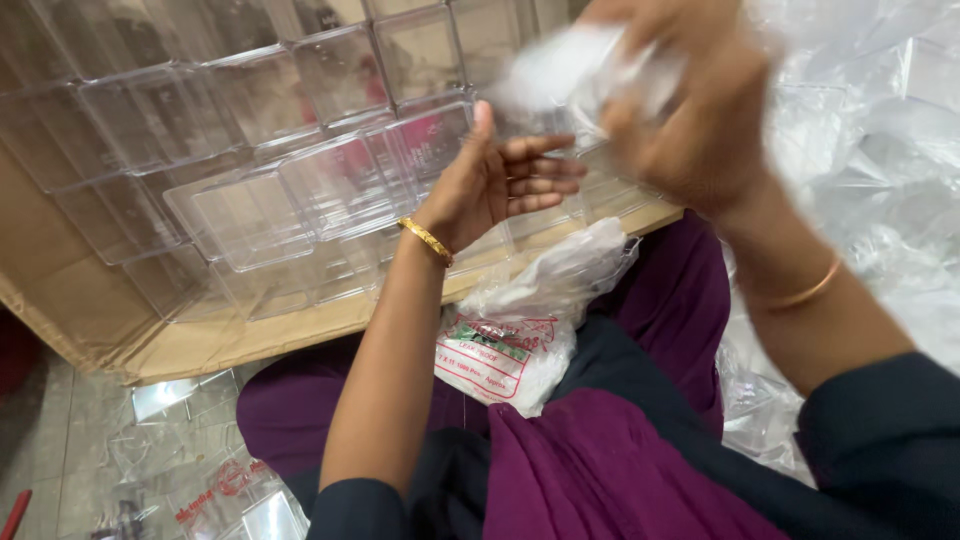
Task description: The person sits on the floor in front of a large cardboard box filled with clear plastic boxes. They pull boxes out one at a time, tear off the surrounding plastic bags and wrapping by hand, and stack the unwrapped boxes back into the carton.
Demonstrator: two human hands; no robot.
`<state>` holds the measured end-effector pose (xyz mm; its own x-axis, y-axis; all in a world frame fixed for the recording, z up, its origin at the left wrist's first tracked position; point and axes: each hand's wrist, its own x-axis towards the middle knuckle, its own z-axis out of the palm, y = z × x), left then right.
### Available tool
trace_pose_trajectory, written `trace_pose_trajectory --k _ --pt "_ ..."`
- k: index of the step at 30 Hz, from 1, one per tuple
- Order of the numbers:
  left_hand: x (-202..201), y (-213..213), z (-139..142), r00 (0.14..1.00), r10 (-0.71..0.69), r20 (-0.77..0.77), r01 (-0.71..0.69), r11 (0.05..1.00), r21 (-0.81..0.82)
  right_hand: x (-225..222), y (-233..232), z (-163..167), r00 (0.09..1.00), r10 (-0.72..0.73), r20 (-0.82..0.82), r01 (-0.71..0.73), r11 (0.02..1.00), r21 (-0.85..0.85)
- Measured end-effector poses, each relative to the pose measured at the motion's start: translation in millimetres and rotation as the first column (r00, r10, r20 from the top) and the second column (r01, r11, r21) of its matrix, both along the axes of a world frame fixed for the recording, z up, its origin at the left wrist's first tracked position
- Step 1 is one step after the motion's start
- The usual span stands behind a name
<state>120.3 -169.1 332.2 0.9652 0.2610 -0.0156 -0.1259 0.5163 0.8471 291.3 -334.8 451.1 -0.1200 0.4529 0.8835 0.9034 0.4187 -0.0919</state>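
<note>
Clear plastic boxes (300, 190) sit stacked in the brown cardboard carton (150, 340), while the right hand (690, 120) squeezes a thin see-through plastic bag (570, 75) and the left hand (500, 180) waits open just below it.

Right hand (690, 110) blurred, fingertips cut off by the top edge, its grasp on the smeared thin clear bag (575, 70) unclear. Left hand (500, 180) partly hiding clear plastic boxes (300, 190), more of them cut off at the top. Printed packet (510, 350) partly tucked behind purple cloth (610, 470).
</note>
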Motion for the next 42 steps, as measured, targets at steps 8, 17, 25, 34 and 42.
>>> trace_pose_trajectory --k 8,17,25,34,42 --pt "2 30 -7 0.989 0.135 -0.061 -0.14 0.987 -0.074 -61 -22 -43 0.843 0.531 0.083 -0.375 0.691 -0.618" --pt "20 18 -30 0.958 0.149 -0.246 -0.073 0.953 0.293 -55 -20 -67 0.749 0.611 -0.255 -0.557 0.374 -0.742" --pt "-3 15 -12 0.994 0.089 -0.062 -0.074 0.973 0.221 53 62 -43 0.925 0.19 -0.328 -0.351 0.757 -0.551" --pt "-16 36 14 0.969 0.157 -0.188 -0.059 0.895 0.442 87 84 -62 0.692 0.023 -0.722 -0.684 0.34 -0.645" --pt "25 45 14 0.937 0.348 -0.008 -0.285 0.779 0.559 82 90 -65 0.699 -0.049 -0.713 -0.649 0.374 -0.663"
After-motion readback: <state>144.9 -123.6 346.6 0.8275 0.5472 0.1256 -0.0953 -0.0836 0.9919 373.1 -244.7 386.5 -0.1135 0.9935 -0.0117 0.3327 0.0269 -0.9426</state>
